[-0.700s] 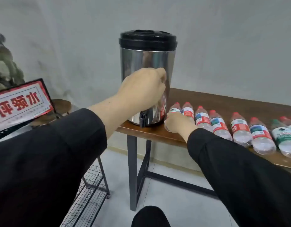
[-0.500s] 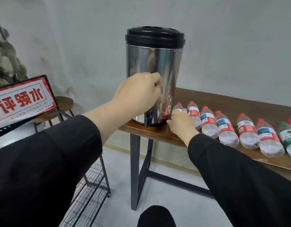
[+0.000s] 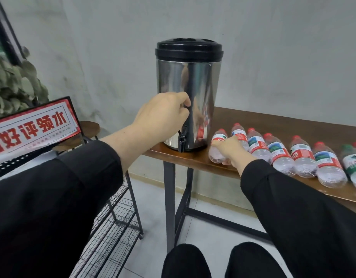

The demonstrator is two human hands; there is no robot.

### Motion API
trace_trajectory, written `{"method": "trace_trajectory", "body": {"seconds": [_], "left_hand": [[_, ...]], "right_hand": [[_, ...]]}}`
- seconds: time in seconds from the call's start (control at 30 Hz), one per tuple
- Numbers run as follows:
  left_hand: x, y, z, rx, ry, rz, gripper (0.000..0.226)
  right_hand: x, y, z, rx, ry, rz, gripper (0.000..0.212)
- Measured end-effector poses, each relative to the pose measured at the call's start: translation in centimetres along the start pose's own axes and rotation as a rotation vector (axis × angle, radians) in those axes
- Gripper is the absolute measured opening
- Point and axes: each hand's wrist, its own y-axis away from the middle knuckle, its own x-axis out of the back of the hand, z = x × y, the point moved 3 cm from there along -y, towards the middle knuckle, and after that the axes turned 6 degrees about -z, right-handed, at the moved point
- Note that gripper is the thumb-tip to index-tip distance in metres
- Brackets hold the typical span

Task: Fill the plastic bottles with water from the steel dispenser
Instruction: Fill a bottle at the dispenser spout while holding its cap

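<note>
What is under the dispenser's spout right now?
Nothing sits under the spout: only the table's front edge and floor below. The bottles lie capped; the right hand grips the nearest bottle beside the dispenser. The left hand covers the tap lever.

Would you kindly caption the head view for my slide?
Left hand grips the steel dispenser's tap handle; right hand grasps the nearest lying bottle.

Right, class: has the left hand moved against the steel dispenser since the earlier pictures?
Yes. The left hand has slid leftward across the steel dispenser, from near its right edge to about its middle, above the tap.
</note>
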Motion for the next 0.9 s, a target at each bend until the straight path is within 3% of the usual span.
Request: {"method": "trace_trajectory", "body": {"seconds": [0.13,0.3,0.43,0.5,0.6,0.7,0.77,0.9], "left_hand": [[-0.2,1.6,1.6,0.013,0.058,0.031,0.031],[-2.5,2.1,3.1,0.116,0.377,0.049,0.026],[-5.2,0.7,5.3,0.25,0.761,-0.106,0.09],[-6.5,-0.3,6.0,0.256,0.901,-0.128,0.102],[-7.8,-1.9,5.2,0.235,0.901,-0.019,0.084],[-8.9,-2.4,3.6,0.191,0.809,-0.034,0.069],[-10.1,-1.9,2.7,0.144,0.79,-0.122,0.069],[-12.2,0.7,1.0,0.133,0.744,-0.183,0.074]], "right_hand": [[1.0,0.9,1.4,0.109,-0.299,0.08,0.088],[2.1,4.9,1.9,0.398,-0.623,0.069,0.101],[1.4,10.1,2.4,0.697,-0.525,-0.058,0.101],[0.6,11.7,2.9,0.796,-0.455,-0.164,0.105],[1.3,11.9,2.8,0.888,-0.299,-0.237,0.083],[4.9,10.2,1.3,0.807,-0.415,-0.01,0.025],[7.2,9.4,-0.6,0.729,-0.463,0.023,0.03],[7.9,8.9,-5.7,0.734,0.01,0.003,0.06]]}}
